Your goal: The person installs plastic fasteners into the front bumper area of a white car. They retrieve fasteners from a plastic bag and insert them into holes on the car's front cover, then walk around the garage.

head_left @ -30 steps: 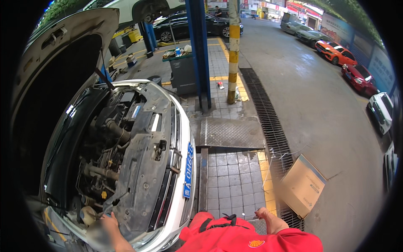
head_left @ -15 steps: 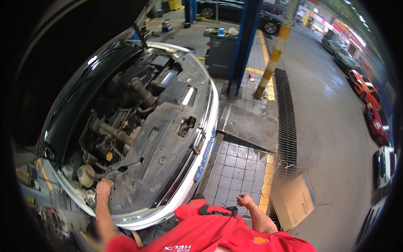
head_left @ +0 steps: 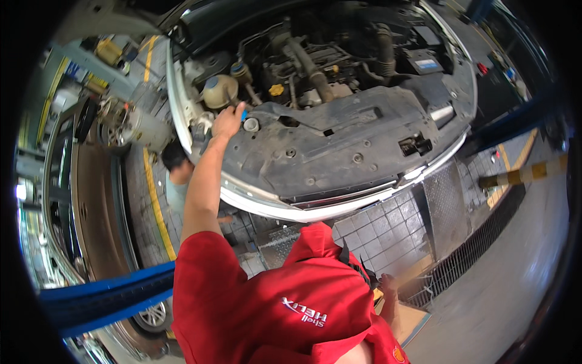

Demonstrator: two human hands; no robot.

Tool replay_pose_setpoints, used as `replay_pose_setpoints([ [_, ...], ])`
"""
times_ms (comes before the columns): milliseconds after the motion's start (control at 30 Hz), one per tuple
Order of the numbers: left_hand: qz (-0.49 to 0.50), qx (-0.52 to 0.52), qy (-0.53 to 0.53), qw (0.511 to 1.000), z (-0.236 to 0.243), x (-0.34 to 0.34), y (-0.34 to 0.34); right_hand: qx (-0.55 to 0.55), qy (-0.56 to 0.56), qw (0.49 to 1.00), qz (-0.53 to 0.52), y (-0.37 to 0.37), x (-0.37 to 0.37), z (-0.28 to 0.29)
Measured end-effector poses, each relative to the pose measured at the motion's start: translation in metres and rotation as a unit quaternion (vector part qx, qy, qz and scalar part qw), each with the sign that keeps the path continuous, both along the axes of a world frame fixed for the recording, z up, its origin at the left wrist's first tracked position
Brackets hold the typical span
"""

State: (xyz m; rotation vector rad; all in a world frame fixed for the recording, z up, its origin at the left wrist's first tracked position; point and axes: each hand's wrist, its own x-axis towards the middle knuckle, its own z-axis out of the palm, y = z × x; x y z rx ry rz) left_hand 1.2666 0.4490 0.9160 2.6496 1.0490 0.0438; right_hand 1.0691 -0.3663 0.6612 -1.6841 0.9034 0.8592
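My left hand (head_left: 227,123) reaches over the front left corner of the engine bay, its fingers closed on a small blue cap (head_left: 244,115). Just right of the cap is a pale round filler neck (head_left: 251,124) at the edge of the black plastic cover (head_left: 327,139). Beyond my hand sits a cream coolant reservoir (head_left: 220,92). A yellow cap (head_left: 276,90) shows farther into the engine. My right hand (head_left: 386,284) hangs low beside my waist, away from the car; blur hides how its fingers lie.
Another person (head_left: 177,164) is low beside the car's front left corner. A brown car (head_left: 97,200) and a blue lift arm (head_left: 115,297) lie to the left. A floor grate (head_left: 479,267), a metal ramp plate (head_left: 445,194) and cardboard (head_left: 412,321) are at the right.
My view has swung left, so the engine bay sits higher and farther right. A blue cap now shows in my left hand, with the pale filler neck beside it. My right hand stays low.
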Motion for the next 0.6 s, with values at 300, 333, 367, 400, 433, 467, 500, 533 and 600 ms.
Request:
replay_pose_setpoints([
  [300,-0.044,0.002,-0.335,0.941,0.006,-0.056,-0.157,0.083,-0.010,0.984,0.160,-0.008,0.072,0.002],
  [333,-0.071,-0.013,-0.314,0.947,0.000,-0.067,-0.185,0.074,-0.005,0.972,0.222,-0.003,0.084,0.002],
  [367,-0.099,-0.053,-0.324,0.940,-0.007,-0.081,-0.211,0.064,-0.006,0.955,0.291,0.002,0.096,0.003],
  [400,-0.137,-0.067,-0.314,0.937,-0.016,-0.097,-0.234,0.054,-0.013,0.931,0.360,0.007,0.110,0.005],
  [433,-0.158,-0.099,-0.314,0.931,-0.027,-0.115,-0.251,0.046,-0.031,0.895,0.442,0.015,0.123,0.006],
  [467,-0.170,-0.134,-0.292,0.932,-0.039,-0.132,-0.268,0.035,-0.071,0.837,0.541,0.023,0.137,0.007],
  [500,-0.153,-0.152,-0.303,0.928,-0.053,-0.153,-0.281,0.027,-0.126,0.758,0.640,0.032,0.151,0.008],
  [533,-0.134,-0.170,-0.303,0.928,-0.069,-0.176,-0.291,0.026,-0.196,0.661,0.724,0.043,0.164,0.009],
  [600,-0.036,-0.193,-0.272,0.942,-0.108,-0.223,-0.308,0.042,-0.307,0.503,0.807,0.067,0.192,0.012],
])
